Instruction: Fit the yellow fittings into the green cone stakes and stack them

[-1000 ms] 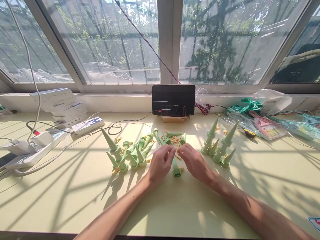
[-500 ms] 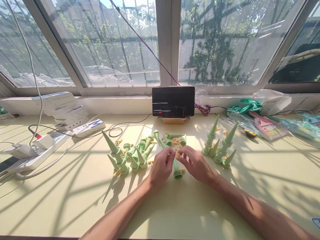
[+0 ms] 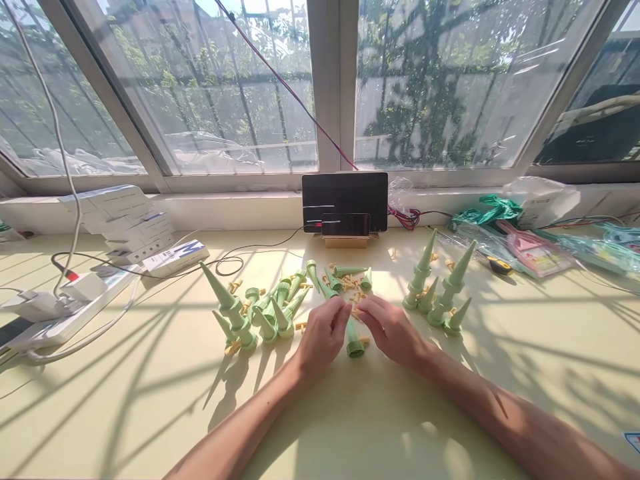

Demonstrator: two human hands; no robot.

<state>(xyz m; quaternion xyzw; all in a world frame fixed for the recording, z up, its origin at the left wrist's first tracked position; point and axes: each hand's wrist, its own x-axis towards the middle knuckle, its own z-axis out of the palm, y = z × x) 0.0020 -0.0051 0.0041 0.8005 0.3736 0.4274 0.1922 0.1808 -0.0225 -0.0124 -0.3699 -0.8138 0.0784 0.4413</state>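
Observation:
A green plastic cone-shaped spike [image 3: 355, 345] lies between my hands, its wide threaded open end toward me and a small yellow piece [image 3: 365, 341] by its rim. My left hand [image 3: 324, 331] is closed beside its narrow part, thumb and fingers pinched; what they hold is hidden. Close to it on the right, my right hand [image 3: 391, 327] has curled fingers and the thumb drawn in toward the left fingertips. Anything in its pinch is too small or covered. Just beyond the hands lie loose yellow valve-like pieces [image 3: 356, 283] and several more green spikes [image 3: 350, 271].
Green spikes stand in clusters on the left [image 3: 235, 320] and right [image 3: 443, 297]. A tablet [image 3: 345, 193] with a phone [image 3: 345, 225] before it leans by the window. At the left are a power strip [image 3: 75, 313] and stacked white boxes [image 3: 125, 223]; plastic bags [image 3: 540, 250] lie at the right.
My right hand's fingers have drawn in a little closer together and toward the left hand. My left hand and the green spikes look almost unmoved; the view has shifted slightly.

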